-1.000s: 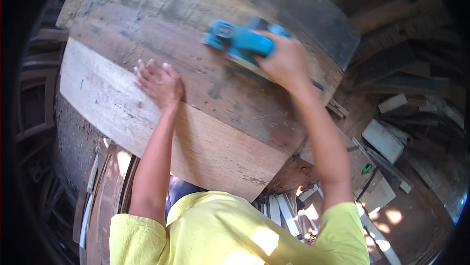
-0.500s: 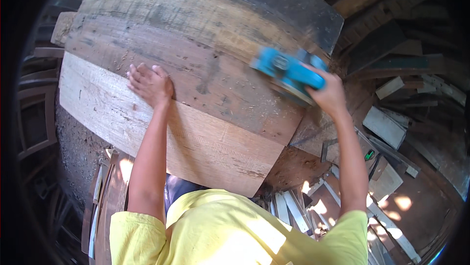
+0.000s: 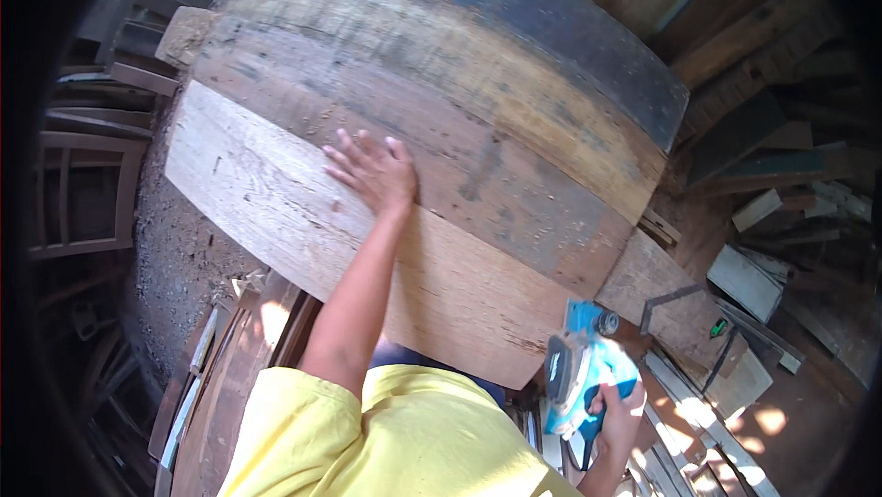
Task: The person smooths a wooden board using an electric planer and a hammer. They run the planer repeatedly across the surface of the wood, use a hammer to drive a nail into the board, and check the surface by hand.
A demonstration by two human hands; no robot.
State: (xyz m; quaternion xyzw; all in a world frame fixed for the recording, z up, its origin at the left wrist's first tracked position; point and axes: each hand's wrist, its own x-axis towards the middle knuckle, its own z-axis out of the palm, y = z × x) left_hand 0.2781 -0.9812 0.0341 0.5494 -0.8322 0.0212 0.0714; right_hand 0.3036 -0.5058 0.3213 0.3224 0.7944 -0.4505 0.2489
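My left hand (image 3: 377, 174) lies flat with its fingers spread on the wooden tabletop, across the seam between a pale plank (image 3: 289, 180) and a darker brown plank (image 3: 441, 162). My right hand (image 3: 619, 419) grips the rear handle of a teal electric hand planer (image 3: 581, 364). The planer is off the boards, tilted up on its side beside the near right corner of the pale plank. Beyond the brown plank run a yellowish weathered plank (image 3: 404, 42) and a dark, nearly black one (image 3: 551, 1). Small shavings are scattered over the surface.
Wooden frames (image 3: 92, 189) stack up along the left. On the right lie offcuts (image 3: 746, 281), a metal square (image 3: 671, 299) and a green tape measure (image 3: 718, 327). Wood strips (image 3: 689, 405) lie at lower right, and more boards (image 3: 220, 387) stand by my left side.
My right hand has drawn the planer from the far right end of the planks back toward my body and tilted it up. My left hand stays flat on the planks; the whole view has shifted.
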